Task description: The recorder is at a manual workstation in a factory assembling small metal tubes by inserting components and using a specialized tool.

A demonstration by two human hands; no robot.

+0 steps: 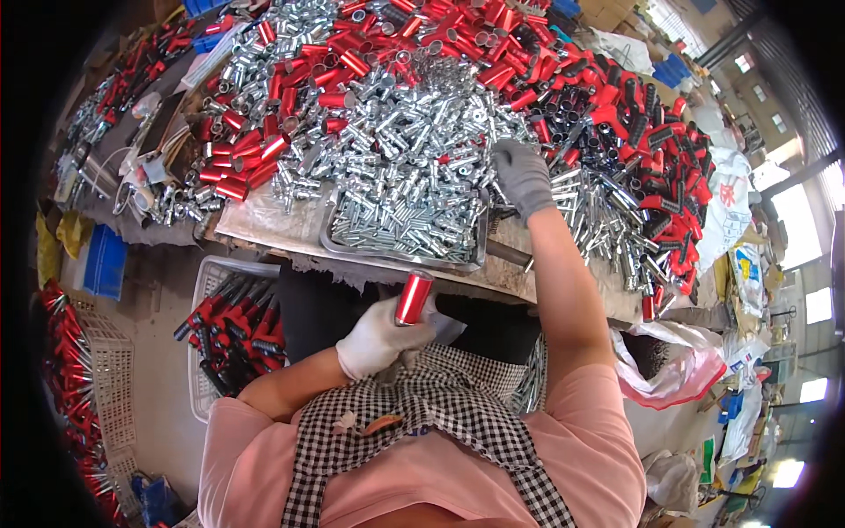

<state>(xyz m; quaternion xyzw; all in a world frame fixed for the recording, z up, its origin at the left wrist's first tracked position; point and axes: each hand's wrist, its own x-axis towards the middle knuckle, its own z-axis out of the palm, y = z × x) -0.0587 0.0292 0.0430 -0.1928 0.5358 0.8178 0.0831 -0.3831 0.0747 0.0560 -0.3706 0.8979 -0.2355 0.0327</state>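
My left hand (374, 341), in a white glove, is closed around a shiny red metal tube (413, 301) just below the table's front edge. The tube stands nearly upright, its silver-rimmed end on top. Stretched forward, my right hand (525, 179) in a grey glove is at the right side of a big heap of silver metal fittings (396, 132). Its fingers are curled together, and their tips are partly hidden, so what they hold, if anything, does not show. Between my arms, a metal tray (480, 255) at the table edge holds silver screws and fittings.
More red tubes (251, 158) lie left of the heap. Red-and-black handled tools (660, 202) and long silver rods (572, 198) are piled to the right. A white basket (201, 352) of similar tools stands lower left, and an open plastic bag (673, 361) lower right.
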